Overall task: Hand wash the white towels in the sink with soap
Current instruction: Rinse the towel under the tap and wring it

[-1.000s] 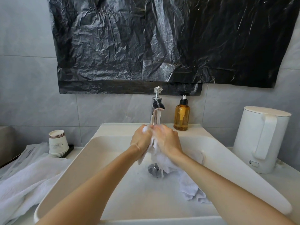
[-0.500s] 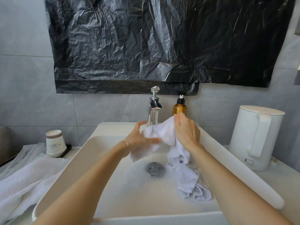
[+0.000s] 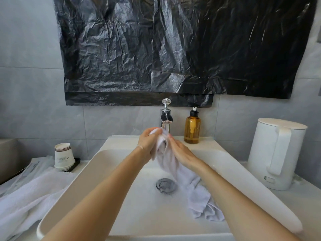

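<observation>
Towel [image 3: 196, 193], white, hung into sink [image 3: 78, 185] | left hand [image 3: 147, 143] grip curled round its upper end | right hand [image 3: 184, 153] flat, fingers straight, pressing it

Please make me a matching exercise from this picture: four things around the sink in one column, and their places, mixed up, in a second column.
Things
1. soap bottle
2. kettle
3. paper cups
4. drain

Places
A. left of the sink
B. at the bottom of the sink
C. right of the sink
D. on the back ledge, right of the faucet

Pairs: 1-D, 2-C, 3-A, 4-B
</observation>
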`<action>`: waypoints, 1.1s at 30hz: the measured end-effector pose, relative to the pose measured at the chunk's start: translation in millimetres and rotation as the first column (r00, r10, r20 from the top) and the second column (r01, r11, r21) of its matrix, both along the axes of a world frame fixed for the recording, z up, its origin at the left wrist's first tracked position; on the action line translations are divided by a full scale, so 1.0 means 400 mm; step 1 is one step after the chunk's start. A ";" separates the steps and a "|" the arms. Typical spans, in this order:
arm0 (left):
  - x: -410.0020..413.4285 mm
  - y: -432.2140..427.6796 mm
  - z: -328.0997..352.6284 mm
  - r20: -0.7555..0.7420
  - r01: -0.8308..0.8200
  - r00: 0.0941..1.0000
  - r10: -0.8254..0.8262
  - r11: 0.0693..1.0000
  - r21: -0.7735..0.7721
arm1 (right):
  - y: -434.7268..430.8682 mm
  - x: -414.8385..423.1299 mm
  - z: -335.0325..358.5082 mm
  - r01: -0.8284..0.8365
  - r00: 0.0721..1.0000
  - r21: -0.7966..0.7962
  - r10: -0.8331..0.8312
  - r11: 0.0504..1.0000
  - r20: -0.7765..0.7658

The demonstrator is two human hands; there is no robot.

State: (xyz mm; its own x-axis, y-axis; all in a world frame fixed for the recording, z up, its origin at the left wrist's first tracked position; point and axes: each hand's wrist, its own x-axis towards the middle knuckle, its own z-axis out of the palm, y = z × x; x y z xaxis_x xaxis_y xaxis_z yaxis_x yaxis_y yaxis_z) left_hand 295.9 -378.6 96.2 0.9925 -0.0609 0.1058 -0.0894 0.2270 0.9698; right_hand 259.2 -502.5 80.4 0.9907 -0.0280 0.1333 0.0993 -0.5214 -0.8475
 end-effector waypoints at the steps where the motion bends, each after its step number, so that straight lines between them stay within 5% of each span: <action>1: -0.001 -0.011 -0.002 -0.019 -0.009 1.000 0.008 1.000 -0.013 | 0.005 -0.003 0.001 -0.001 1.000 0.018 0.001 1.000 0.018; 6: -0.026 -0.054 -0.035 -0.051 0.052 0.998 -0.047 0.992 0.117 | 0.016 0.010 -0.009 0.133 0.973 0.161 -0.159 0.978 0.165; 9: -0.020 -0.063 -0.043 -0.010 0.129 0.992 -0.128 0.991 0.034 | 0.017 0.026 -0.010 0.195 0.940 0.160 -0.231 0.968 0.251; 15: -0.002 -0.091 -0.051 0.039 -0.056 0.998 0.053 0.995 0.082 | 0.038 0.031 -0.024 0.358 0.908 -0.186 -0.295 0.915 0.296; 24: 0.018 -0.064 -0.066 0.114 -0.212 0.976 0.184 0.921 0.326 | 0.045 0.032 -0.027 0.406 0.882 -0.279 -0.294 0.870 0.369; 30: 0.000 -0.049 -0.066 0.213 -0.318 0.948 0.238 0.775 0.546 | 0.035 0.026 -0.024 0.402 0.877 -0.423 -0.209 0.812 0.433; 33: 0.006 -0.037 -0.077 0.174 -0.210 0.974 0.145 0.862 0.461 | 0.014 0.032 -0.037 0.382 0.865 -0.505 -0.108 0.773 0.489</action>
State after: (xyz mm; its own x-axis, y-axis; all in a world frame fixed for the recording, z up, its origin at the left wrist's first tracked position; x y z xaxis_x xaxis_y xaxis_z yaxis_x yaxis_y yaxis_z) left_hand 298.5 -393.6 65.5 0.9708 0.0399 0.2364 -0.2154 -0.2882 0.9330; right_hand 271.8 -496.9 65.7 0.8034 -0.0453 0.5937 0.1611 -0.9433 -0.2901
